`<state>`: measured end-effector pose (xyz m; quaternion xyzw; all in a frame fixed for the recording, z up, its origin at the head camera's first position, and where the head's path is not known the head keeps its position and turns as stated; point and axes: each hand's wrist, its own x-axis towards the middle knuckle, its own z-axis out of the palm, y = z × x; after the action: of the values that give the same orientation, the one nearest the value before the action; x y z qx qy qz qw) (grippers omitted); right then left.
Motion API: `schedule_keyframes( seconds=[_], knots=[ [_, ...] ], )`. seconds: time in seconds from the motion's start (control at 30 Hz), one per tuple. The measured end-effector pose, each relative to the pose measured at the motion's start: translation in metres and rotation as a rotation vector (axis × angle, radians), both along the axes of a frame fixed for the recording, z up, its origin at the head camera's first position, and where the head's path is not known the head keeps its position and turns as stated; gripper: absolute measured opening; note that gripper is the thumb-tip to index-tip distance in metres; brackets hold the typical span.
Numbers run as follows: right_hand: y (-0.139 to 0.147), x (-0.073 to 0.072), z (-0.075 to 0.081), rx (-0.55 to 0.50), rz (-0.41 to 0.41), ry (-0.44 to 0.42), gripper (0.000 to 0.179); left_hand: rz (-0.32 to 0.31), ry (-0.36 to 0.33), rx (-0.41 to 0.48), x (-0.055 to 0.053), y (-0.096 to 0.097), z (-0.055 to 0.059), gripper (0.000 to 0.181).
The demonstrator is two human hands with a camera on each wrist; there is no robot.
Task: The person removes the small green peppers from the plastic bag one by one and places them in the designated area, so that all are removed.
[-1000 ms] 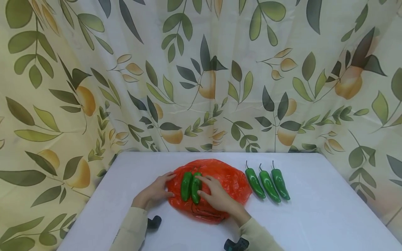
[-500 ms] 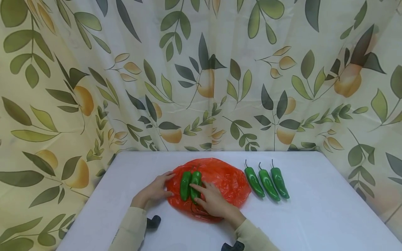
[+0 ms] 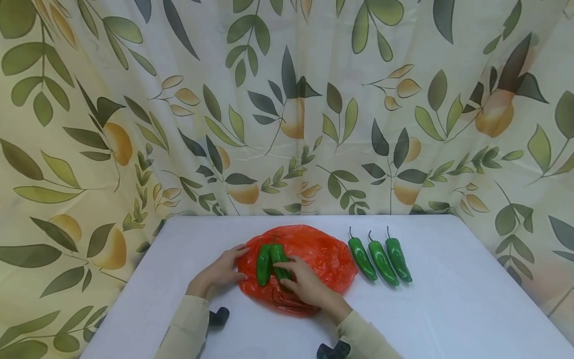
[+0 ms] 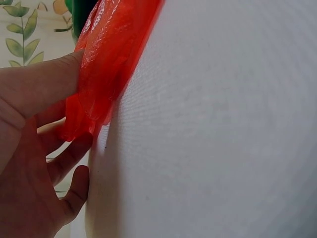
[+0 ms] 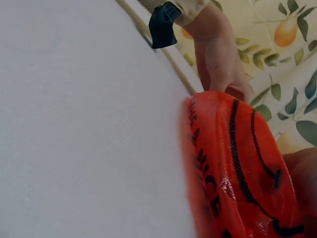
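A red plastic bag (image 3: pixel 323 252) lies spread on the white table, with two green chili peppers on it: a left one (image 3: pixel 263 267) and a right one (image 3: pixel 278 253). My left hand (image 3: pixel 221 271) holds the bag's left edge; in the left wrist view its thumb lies over the red plastic (image 4: pixel 111 64), other fingers behind it. Thumb and fingers of my right hand (image 3: pixel 307 283) grip the lower part of the right pepper. In the right wrist view, black print shows on the bag (image 5: pixel 215 148) and hides most of the right hand (image 5: pixel 304 181); both peppers are hidden there.
Three more green chili peppers, left (image 3: pixel 362 259), middle (image 3: pixel 383 263) and right (image 3: pixel 398 259), lie side by side right of the bag. Behind the white table (image 3: pixel 448 309) hangs a leaf-and-fruit patterned curtain (image 3: pixel 341 99).
My right hand has shifted slightly left and taken a fresh hold on the right pepper. That pepper now leans, its top nearer the left one. The left hand stays at the bag's edge.
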<state>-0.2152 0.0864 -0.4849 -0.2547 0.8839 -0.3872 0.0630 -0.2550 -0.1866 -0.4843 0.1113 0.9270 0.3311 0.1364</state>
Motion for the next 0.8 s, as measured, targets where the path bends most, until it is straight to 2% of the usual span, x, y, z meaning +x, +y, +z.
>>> schedule_keyframes(
  seconds=[0.2,0.5,0.8],
  knots=[
    [0.005,0.000,0.007,-0.058,-0.028,0.022,0.038,0.003,-0.013,0.011,0.001,0.002,0.002,0.076],
    [0.018,-0.003,0.023,-0.158,-0.089,-0.025,0.038,0.019,-0.008,0.004,0.003,-0.001,-0.002,0.076],
    [0.039,0.009,0.040,-0.233,-0.173,-0.024,0.036,0.019,-0.013,0.019,0.002,0.002,-0.001,0.076]
  ],
)
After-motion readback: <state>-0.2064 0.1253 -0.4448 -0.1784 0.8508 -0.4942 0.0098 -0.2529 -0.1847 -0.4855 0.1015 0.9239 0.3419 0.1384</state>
